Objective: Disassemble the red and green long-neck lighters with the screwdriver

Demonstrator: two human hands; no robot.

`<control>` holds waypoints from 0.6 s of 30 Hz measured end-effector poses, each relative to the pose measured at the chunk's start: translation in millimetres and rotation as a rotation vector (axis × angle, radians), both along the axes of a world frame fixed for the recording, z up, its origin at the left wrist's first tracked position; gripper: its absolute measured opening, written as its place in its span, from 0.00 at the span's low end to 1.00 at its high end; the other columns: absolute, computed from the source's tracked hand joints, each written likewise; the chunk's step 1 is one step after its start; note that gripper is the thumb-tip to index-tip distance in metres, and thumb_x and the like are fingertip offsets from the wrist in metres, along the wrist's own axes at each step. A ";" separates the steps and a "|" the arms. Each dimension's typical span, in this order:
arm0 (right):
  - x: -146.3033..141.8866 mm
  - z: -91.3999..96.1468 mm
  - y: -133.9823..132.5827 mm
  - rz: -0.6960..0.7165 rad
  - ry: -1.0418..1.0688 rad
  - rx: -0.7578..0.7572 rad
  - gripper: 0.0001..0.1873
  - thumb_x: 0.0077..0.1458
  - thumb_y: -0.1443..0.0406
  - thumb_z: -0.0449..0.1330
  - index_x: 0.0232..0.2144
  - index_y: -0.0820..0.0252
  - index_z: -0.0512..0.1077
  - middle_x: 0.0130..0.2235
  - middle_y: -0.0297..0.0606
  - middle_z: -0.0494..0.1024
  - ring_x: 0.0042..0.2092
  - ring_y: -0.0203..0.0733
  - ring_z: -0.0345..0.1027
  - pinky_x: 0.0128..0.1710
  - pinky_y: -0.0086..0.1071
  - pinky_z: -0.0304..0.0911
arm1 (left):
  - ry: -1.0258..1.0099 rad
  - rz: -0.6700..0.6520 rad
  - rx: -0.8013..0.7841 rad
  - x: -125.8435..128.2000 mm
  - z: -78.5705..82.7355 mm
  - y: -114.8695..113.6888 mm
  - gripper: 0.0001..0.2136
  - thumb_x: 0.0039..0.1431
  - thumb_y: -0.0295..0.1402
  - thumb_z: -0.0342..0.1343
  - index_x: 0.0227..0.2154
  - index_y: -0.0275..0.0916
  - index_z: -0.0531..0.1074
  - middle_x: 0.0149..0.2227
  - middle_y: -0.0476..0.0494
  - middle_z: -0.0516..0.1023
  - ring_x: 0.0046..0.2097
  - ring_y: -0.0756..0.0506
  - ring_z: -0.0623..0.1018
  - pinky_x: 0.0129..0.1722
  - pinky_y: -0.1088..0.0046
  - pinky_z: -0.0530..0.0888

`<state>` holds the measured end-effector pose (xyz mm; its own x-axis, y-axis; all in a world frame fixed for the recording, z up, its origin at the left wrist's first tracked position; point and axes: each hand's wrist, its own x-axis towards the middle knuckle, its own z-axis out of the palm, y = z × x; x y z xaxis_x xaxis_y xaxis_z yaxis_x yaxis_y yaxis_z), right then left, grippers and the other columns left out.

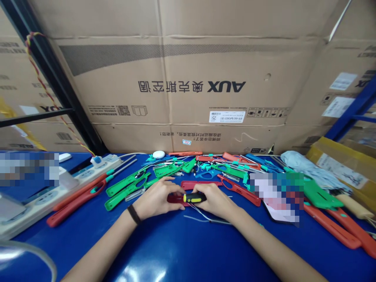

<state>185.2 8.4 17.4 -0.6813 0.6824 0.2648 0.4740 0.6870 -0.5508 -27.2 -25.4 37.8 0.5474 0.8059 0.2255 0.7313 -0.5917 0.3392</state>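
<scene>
My right hand (pixel 215 199) is closed around a short screwdriver with a black and yellow handle (pixel 194 197). Its tip is hard to make out. Fingers of my left hand (pixel 160 197) curl round a red plastic lighter casing half (pixel 176 199) on the blue table, right beside the screwdriver. Thin white wires (pixel 201 213) trail from under my right hand to a clear tube lying on the table. Just beyond my hands lies another red casing half (pixel 202 184). Green casing halves (pixel 126 196) rest to the left of my left hand, one with a trigger opening.
Long-nosed lighter parts in green, red and blue (pixel 205 166) cover the back of the blue table (pixel 164 250). At left is a white power strip (pixel 58 194). A phone (pixel 276 203), red casings (pixel 331 223) and a folded light-blue umbrella (pixel 314 172) lie right. Cardboard (pixel 188 58) walls the back.
</scene>
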 end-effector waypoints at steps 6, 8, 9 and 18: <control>2.0 3.0 10.1 0.069 -0.012 -0.031 0.06 0.50 0.73 0.59 0.28 0.60 0.74 0.29 0.32 0.78 0.29 0.35 0.69 0.29 0.25 0.55 | -0.002 0.015 0.006 -0.1 0.1 -0.1 0.14 0.48 0.41 0.64 0.36 0.40 0.76 0.35 0.48 0.81 0.38 0.44 0.79 0.57 0.57 0.61; -0.1 3.5 10.2 0.070 -0.020 -0.024 0.05 0.51 0.72 0.59 0.28 0.60 0.74 0.28 0.32 0.77 0.29 0.36 0.68 0.28 0.25 0.55 | -0.004 0.001 0.011 0.0 0.1 0.0 0.12 0.49 0.41 0.64 0.35 0.40 0.76 0.33 0.49 0.81 0.36 0.46 0.79 0.57 0.59 0.61; -1.4 3.8 9.6 0.071 -0.027 -0.017 0.05 0.51 0.72 0.59 0.28 0.60 0.74 0.28 0.33 0.77 0.29 0.36 0.68 0.28 0.25 0.55 | -0.009 -0.004 0.016 0.0 0.0 0.1 0.12 0.49 0.41 0.63 0.34 0.40 0.76 0.32 0.49 0.81 0.35 0.46 0.79 0.57 0.59 0.61; -2.5 6.5 -1.0 0.111 -0.114 0.040 0.08 0.54 0.69 0.58 0.36 0.58 0.76 0.38 0.37 0.74 0.35 0.36 0.69 0.34 0.26 0.60 | 0.047 -0.039 0.008 2.5 6.8 -3.2 0.07 0.55 0.39 0.60 0.32 0.42 0.79 0.33 0.47 0.81 0.37 0.46 0.79 0.55 0.61 0.61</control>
